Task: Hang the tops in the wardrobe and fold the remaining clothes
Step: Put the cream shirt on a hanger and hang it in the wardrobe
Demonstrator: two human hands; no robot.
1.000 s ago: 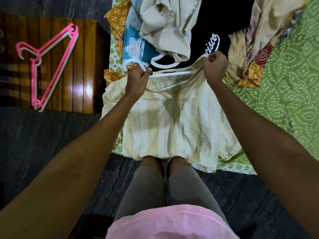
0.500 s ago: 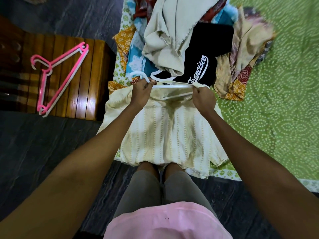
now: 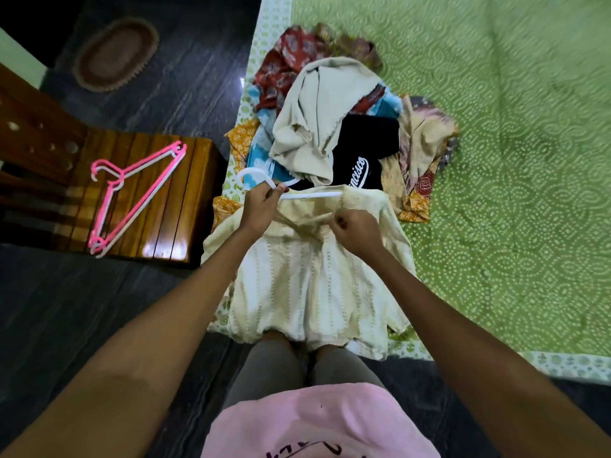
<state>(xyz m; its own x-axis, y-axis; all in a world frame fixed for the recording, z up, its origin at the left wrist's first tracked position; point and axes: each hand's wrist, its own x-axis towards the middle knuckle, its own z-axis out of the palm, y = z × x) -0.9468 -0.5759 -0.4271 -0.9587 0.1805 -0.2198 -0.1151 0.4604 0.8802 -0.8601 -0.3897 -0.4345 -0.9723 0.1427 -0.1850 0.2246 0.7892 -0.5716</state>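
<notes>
Your left hand (image 3: pixel 261 206) pinches the white hanger (image 3: pixel 310 195), right hand (image 3: pixel 355 231) pinches the cream top (image 3: pixel 307 285) w/ curled fingers. Tug hard & it could slip off onto the bed edge.

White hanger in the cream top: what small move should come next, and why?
Probably pull the neckline left over the bare arm of the white hanger. The left hand grips it by the hook; the right hand pinches the cream top, which covers only the right end.

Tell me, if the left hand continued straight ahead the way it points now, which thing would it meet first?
Probably the heap of clothes just beyond the left hand and its white hanger, the blue printed cloth first; depth is unclear.
</notes>
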